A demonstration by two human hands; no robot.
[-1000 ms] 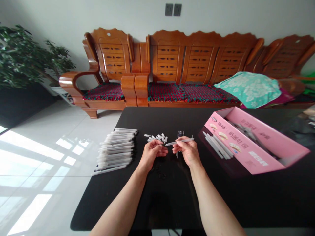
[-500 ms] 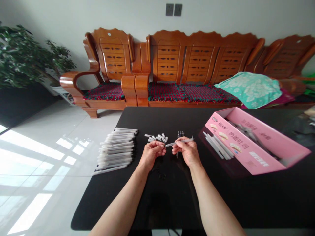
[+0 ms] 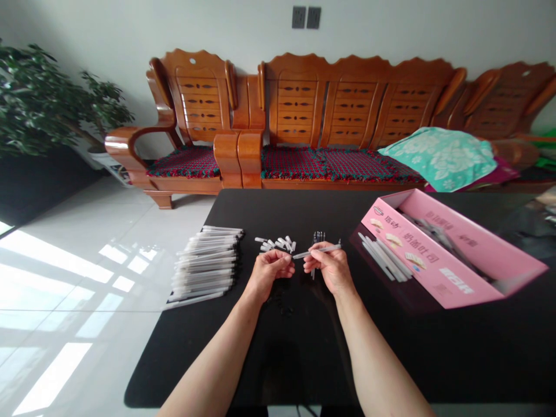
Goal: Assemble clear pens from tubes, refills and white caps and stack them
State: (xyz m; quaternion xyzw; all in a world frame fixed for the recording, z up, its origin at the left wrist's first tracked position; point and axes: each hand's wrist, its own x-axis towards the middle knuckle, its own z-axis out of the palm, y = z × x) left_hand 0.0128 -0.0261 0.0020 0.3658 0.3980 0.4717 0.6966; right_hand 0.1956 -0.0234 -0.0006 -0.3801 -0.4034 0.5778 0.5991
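Observation:
My right hand [image 3: 330, 267] pinches a slim white pen barrel [image 3: 317, 250] that points left toward my left hand [image 3: 270, 271]. The left hand is curled closed just beside the barrel's tip; what its fingers hold is too small to make out. Just behind the hands lie a small heap of white caps [image 3: 278, 244] and a few dark refills [image 3: 318, 237]. A stack of finished white pens [image 3: 207, 262] lies to the left on the black table [image 3: 304, 347].
A pink open box [image 3: 452, 255] stands at the right with several white barrels [image 3: 384, 258] lying against its near side. Small dark bits lie on the table by my left wrist. Behind the table are wooden chairs and a sofa, with a potted plant at far left.
Almost nothing: my left hand's fingers have shifted slightly at the barrel's tip, and my right hand keeps the barrel in place.

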